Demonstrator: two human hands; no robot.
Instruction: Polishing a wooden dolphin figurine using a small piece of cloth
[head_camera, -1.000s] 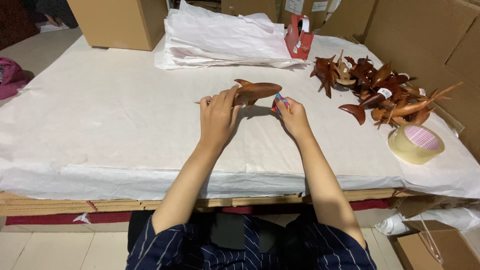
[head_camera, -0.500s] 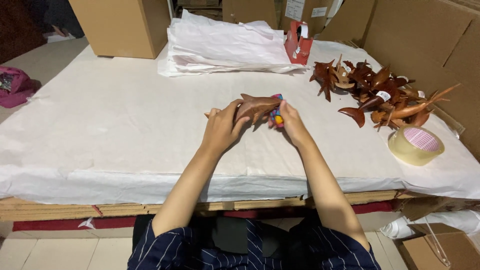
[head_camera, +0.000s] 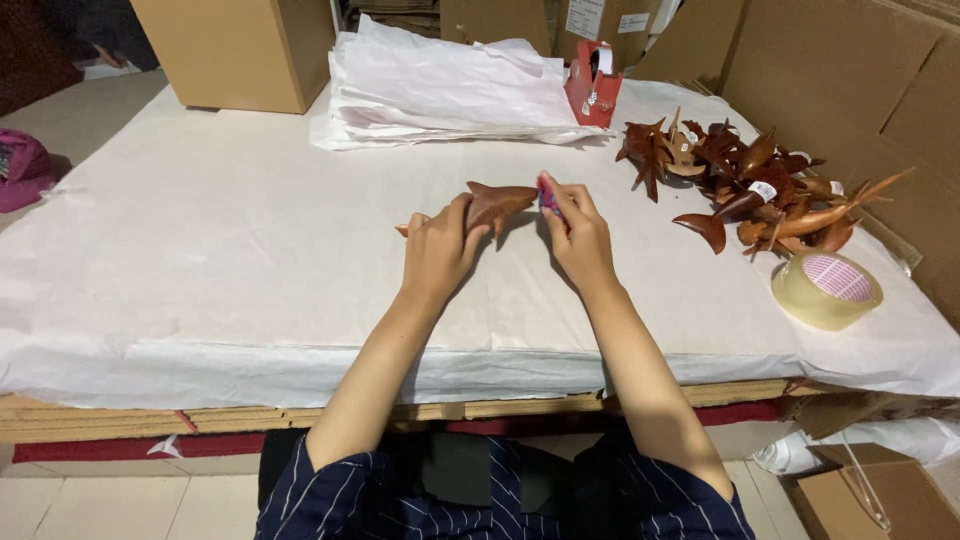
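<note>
**Holding a carved wooden fish at the middle of the bench**

Head view. Gripping a brown carved wooden fish (head_camera: 497, 204) just above the paper, the left hand (head_camera: 438, 250) is closed around its tail end, fingers curled over the body. The right hand (head_camera: 578, 228) sits at the fish's nose, fingertips pinched on a small red and blue object (head_camera: 548, 194) that I cannot identify; it touches or nearly touches the wood. The two hands are close together, joined by the carving, a little above the centre of the frame.

Compared with a second ago, the fish has been turned and lifted slightly: it lay flatter and lower between the hands then, and the right hand was just apart from it. Now the right fingertips have come up to the nose, so the small object meets the carving.

The bench (head_camera: 200, 280) is covered with white paper, with wide bare room to the left of the hands and in front of them down to the near edge at the lower frame. At upper centre lies a stack of white paper sheets (head_camera: 440, 95), with a red tape dispenser (head_camera: 592, 85) at its right end. At the right is a pile of carved wooden fish (head_camera: 745, 185), and below it, near the bench's right edge, a roll of clear tape (head_camera: 827, 290). Cardboard boxes (head_camera: 235, 50) line the far edge.
</note>
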